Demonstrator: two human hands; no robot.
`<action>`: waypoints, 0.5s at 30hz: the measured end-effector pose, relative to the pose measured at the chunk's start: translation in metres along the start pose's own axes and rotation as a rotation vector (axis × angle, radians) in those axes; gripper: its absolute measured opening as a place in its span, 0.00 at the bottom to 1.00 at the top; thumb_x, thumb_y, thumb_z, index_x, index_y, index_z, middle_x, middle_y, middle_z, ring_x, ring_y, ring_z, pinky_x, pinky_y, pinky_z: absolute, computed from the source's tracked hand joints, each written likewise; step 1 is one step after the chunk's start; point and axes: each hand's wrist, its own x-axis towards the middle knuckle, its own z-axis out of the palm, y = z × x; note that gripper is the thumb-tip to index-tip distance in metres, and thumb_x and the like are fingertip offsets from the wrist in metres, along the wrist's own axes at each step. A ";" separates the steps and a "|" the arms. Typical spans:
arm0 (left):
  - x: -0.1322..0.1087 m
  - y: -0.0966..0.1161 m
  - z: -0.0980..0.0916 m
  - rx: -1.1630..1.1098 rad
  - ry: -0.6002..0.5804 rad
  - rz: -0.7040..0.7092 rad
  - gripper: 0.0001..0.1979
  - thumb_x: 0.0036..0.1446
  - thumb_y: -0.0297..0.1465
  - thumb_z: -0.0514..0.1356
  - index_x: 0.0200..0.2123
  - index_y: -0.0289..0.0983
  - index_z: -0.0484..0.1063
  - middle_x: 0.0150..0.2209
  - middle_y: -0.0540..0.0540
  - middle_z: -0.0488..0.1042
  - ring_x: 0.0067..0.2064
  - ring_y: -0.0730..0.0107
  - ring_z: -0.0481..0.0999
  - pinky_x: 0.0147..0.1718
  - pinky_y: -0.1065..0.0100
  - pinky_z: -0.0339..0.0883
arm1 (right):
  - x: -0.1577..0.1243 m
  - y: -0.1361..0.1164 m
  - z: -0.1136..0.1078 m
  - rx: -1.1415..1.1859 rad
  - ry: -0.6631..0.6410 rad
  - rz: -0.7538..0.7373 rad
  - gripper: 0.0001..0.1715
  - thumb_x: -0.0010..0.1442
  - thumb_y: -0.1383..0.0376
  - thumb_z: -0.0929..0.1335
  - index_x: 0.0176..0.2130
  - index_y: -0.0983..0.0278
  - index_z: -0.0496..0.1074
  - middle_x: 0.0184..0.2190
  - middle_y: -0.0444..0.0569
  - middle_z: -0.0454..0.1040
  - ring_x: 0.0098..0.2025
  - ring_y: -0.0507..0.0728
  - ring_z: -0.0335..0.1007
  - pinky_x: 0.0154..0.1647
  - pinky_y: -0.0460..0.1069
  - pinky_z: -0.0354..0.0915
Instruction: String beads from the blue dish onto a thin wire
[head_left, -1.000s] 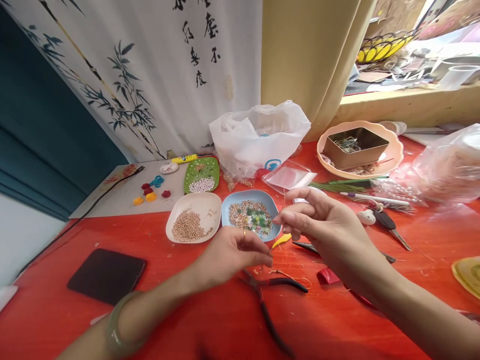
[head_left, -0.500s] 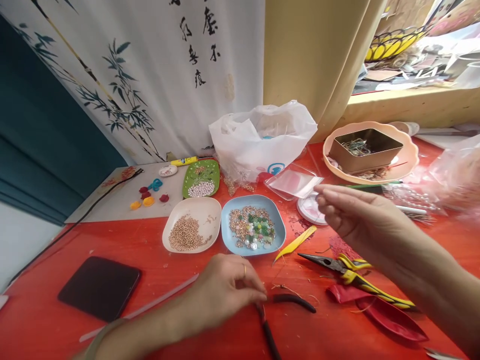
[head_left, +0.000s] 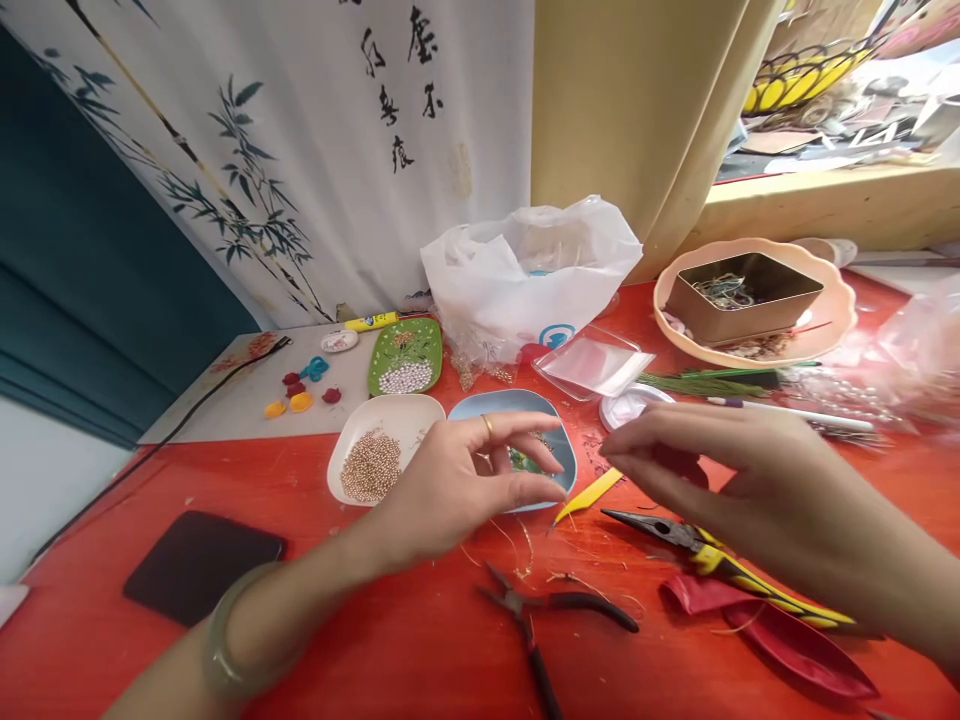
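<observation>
My left hand, a ring on one finger, hovers over the front of the blue tray. Its thumb and fingers are apart, and I see nothing between them. To the right, my right hand has thumb and fingertips pinched together; whatever is in them is too small to tell. Thin gold-coloured strands show on the table below my left hand. Black-handled pliers lie spread in front of it. Under my right hand are yellow-and-black long-nose pliers and yellow tweezers.
Left of the blue tray is a cream tray of gold beads, with a green tray behind. A white plastic bag stands at the back. A peach basin holds a metal box. A dark phone-like slab lies at left.
My left hand has risen away from the black-handled pliers to above the blue tray, its fingers parting. My right hand has come down and left, closer to it.
</observation>
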 end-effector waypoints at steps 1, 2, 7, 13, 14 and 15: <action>0.002 0.002 0.000 -0.023 -0.005 0.000 0.13 0.46 0.35 0.64 0.38 0.40 0.76 0.30 0.49 0.78 0.28 0.71 0.72 0.28 0.71 0.68 | 0.000 -0.001 0.003 -0.039 -0.018 -0.026 0.07 0.55 0.66 0.64 0.28 0.58 0.71 0.21 0.43 0.71 0.21 0.51 0.64 0.19 0.47 0.59; 0.004 0.002 -0.001 -0.035 -0.012 -0.002 0.10 0.47 0.35 0.63 0.34 0.39 0.77 0.28 0.49 0.78 0.29 0.70 0.74 0.29 0.70 0.69 | 0.000 0.000 0.005 -0.068 -0.025 -0.049 0.07 0.55 0.67 0.64 0.27 0.59 0.70 0.20 0.42 0.70 0.20 0.51 0.63 0.18 0.46 0.59; 0.009 -0.007 -0.002 0.051 0.038 0.014 0.07 0.50 0.34 0.61 0.28 0.38 0.77 0.26 0.49 0.77 0.29 0.70 0.74 0.28 0.70 0.68 | 0.002 0.007 0.008 -0.191 0.000 -0.132 0.09 0.54 0.68 0.63 0.26 0.60 0.70 0.20 0.44 0.70 0.20 0.52 0.64 0.18 0.47 0.59; 0.008 -0.013 0.005 0.278 0.011 0.112 0.06 0.53 0.32 0.59 0.28 0.38 0.75 0.25 0.51 0.75 0.28 0.73 0.71 0.27 0.72 0.63 | -0.005 0.006 0.030 -0.231 -0.009 -0.184 0.10 0.59 0.68 0.62 0.33 0.64 0.72 0.25 0.47 0.74 0.25 0.55 0.69 0.23 0.49 0.62; 0.007 -0.013 0.006 0.297 0.006 0.123 0.06 0.53 0.32 0.59 0.28 0.38 0.75 0.26 0.51 0.75 0.28 0.73 0.70 0.27 0.72 0.63 | -0.007 0.005 0.034 -0.205 -0.005 -0.179 0.10 0.59 0.68 0.61 0.33 0.65 0.72 0.24 0.48 0.73 0.24 0.54 0.68 0.23 0.48 0.62; 0.007 -0.013 0.007 0.306 -0.002 0.126 0.06 0.54 0.32 0.59 0.29 0.38 0.75 0.26 0.51 0.75 0.28 0.73 0.70 0.28 0.72 0.62 | -0.008 0.004 0.037 -0.180 -0.005 -0.177 0.10 0.60 0.69 0.61 0.32 0.65 0.72 0.24 0.47 0.73 0.24 0.53 0.67 0.23 0.48 0.61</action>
